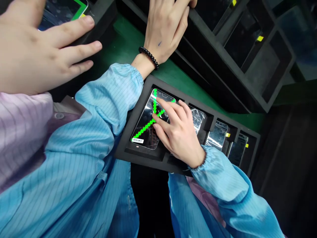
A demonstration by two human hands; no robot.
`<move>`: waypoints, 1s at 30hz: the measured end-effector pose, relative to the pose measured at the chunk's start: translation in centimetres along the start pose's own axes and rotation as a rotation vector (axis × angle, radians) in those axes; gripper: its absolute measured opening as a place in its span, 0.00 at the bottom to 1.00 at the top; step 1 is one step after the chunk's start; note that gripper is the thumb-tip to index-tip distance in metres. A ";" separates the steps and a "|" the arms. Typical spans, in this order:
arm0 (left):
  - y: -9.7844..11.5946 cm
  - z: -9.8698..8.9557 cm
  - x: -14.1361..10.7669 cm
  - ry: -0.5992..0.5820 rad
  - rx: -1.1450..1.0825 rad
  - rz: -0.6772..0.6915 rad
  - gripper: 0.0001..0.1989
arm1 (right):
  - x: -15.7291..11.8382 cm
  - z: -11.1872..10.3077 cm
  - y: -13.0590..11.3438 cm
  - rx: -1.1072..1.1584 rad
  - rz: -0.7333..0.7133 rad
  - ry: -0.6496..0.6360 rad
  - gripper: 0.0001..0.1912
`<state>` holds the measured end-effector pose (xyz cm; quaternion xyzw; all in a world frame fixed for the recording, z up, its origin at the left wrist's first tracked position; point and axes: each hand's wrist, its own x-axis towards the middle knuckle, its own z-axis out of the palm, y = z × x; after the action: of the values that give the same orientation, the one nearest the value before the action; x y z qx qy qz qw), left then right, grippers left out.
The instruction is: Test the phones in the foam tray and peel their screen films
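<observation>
Smartphone panel [142, 127] lies in the end slot of a black foam tray [138, 155], under the open right hand [178, 135], its fingertips resting on the glass. Other panels [216, 135] sit farther along. Beyond the tray, the open left hand [163, 33] touches a foam rack [210, 66], and a co-worker's hand [32, 53] spreads farther left.

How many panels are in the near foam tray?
4: first panel under the right hand, then second panel, third panel, fourth panel in adjoining slots; the hand could hide more.

A green bench mat [126, 39] lies beside dark foam racks [262, 66].
</observation>
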<state>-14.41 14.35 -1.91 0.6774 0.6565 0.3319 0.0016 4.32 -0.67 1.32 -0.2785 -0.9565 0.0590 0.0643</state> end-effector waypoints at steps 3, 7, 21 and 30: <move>-0.2 0.2 0.0 0.011 -0.015 0.012 0.32 | -1.0 0.0 -0.7 0.022 -0.015 0.009 0.17; -0.5 0.5 0.1 0.033 -0.025 0.018 0.31 | -2.2 0.0 -1.6 0.030 0.000 -0.004 0.16; -0.1 0.2 0.2 -0.078 0.069 -0.051 0.30 | -6.1 -1.2 -4.7 0.205 0.070 -0.081 0.14; 0.9 -1.4 1.7 -0.065 0.090 -0.158 0.13 | -6.5 -6.5 -0.5 0.127 0.252 0.270 0.14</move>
<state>-14.39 15.11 0.29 0.6333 0.7218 0.2785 0.0187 10.48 -4.09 7.26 -0.3970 -0.8909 0.0891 0.2018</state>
